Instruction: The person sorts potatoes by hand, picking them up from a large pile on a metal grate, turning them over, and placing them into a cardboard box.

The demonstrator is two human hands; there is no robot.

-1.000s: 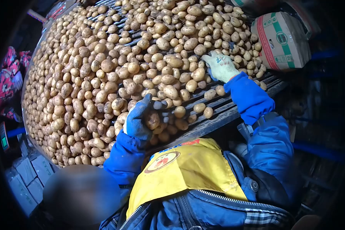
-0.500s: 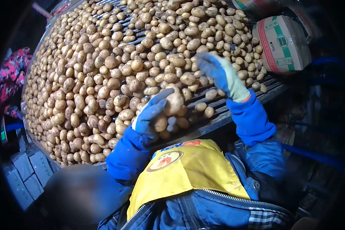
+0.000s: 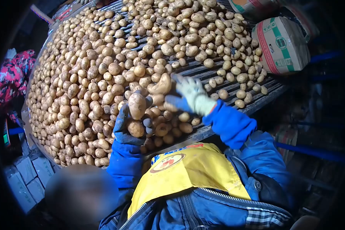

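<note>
My left hand (image 3: 123,126), in a blue-coated work glove, is curled around a large round potato (image 3: 137,106) and a smaller potato (image 3: 135,128) below it. Its grey fingertips show at their right side. My right hand (image 3: 191,94), in a pale glove with blue coating, has its fingers apart and reaches left across the slats. An oddly bent potato (image 3: 161,85) lies just beyond its fingertips. More potatoes (image 3: 176,132) are heaped between my hands and the near edge.
Potatoes (image 3: 84,76) cover most of the slatted table (image 3: 203,71). A printed cardboard box (image 3: 281,45) stands at the right end. White packages (image 3: 34,174) are stacked lower left. At the far left is a person in patterned pink clothing (image 3: 13,76).
My right hand has swept left and towards me, and dark slats now show where potatoes lay. My left hand has shifted left and turned, and the large potato is now in its grasp.
</note>
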